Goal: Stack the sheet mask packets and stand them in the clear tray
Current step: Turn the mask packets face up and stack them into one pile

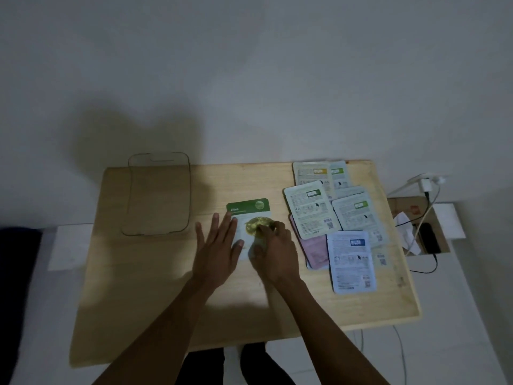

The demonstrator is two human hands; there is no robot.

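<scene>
Pale wooden desk (155, 287) against a plain wall. Right of it, an open cardboard box (399, 207) holding a dark phone (429, 238) and crumpled white paper (402, 222). White charger (424, 184) above the box, cables trailing down.

— What do we have on the table (166, 287)?
— We have the clear tray (158, 194) at its far left, one packet (248, 215) lying flat near the middle, and both hands on that packet: left hand (219, 245) on its left side, right hand (273, 250) on its right.
— And to our right?
— The other packets (337, 220) lie overlapping, from the far edge toward us.
</scene>
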